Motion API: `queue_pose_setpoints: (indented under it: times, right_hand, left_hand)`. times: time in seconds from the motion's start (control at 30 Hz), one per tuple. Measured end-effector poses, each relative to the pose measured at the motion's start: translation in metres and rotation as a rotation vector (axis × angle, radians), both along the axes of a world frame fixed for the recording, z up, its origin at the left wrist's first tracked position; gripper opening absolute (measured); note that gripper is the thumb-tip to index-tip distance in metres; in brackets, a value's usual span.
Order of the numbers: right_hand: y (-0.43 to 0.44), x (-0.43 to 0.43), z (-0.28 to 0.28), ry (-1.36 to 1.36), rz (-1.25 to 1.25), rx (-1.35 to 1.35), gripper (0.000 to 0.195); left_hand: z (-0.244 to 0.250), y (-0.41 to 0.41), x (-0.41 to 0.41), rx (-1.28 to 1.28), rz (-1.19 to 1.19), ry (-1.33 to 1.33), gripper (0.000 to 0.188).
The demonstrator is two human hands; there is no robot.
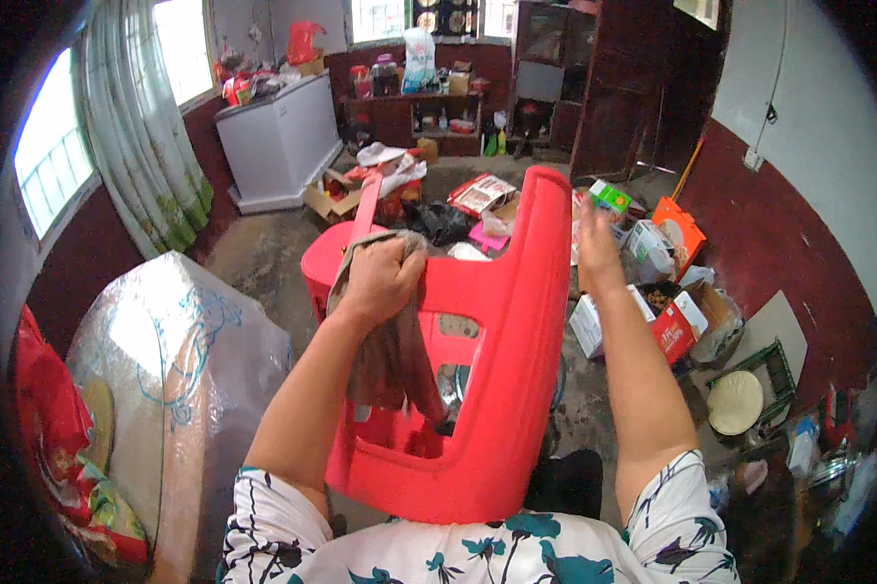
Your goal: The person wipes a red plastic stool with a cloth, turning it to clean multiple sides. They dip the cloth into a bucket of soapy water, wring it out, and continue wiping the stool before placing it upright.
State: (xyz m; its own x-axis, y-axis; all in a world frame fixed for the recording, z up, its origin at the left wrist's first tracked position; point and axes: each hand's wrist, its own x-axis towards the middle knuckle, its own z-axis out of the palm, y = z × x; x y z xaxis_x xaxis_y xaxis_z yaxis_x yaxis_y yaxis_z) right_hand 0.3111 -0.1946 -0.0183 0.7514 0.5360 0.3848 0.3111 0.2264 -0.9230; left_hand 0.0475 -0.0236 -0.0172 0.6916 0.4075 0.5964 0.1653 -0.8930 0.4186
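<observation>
A red plastic chair [515,350] is tilted before my body, its lower edge close against my patterned shirt. My left hand [383,274] is closed around a grey-brown cloth [387,358] at one of the chair's bars. The cloth hangs down across the frame openings, and part of the bar under it is hidden. On the other side of the chair, my right hand [597,244] is raised with straight fingers and grips nothing. It is beside the chair's long outer edge; whether it touches that edge is unclear.
Left of me stands a large plastic-wrapped object [190,350]. Cardboard boxes [679,328] and bags are spread along the right wall. More clutter, with a black plastic bag [438,219], lies beyond the chair. A white chest freezer [278,139] stands at the back left.
</observation>
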Motion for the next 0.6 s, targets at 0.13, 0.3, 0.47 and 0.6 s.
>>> queue_pose_setpoints:
  times: [0.13,0.3,0.47,0.6]
  right_hand:
    - [0.008,0.003,-0.046,0.213,0.071,-0.046,0.066]
    - [0.027,-0.003,-0.062,0.168,0.051,-0.025,0.058]
    - [0.025,-0.027,-0.042,0.112,0.197,0.036,0.056]
    - [0.010,-0.022,-0.033,0.077,0.096,-0.103,0.057]
  left_hand:
    - [0.012,-0.016,-0.005,-0.103,0.000,-0.079,0.026]
    - [0.047,-0.086,-0.003,0.198,-0.171,-0.183,0.019]
    - [0.047,-0.090,0.037,0.159,-0.166,0.061,0.052]
    - [0.049,-0.078,0.037,0.079,-0.062,0.332,0.062]
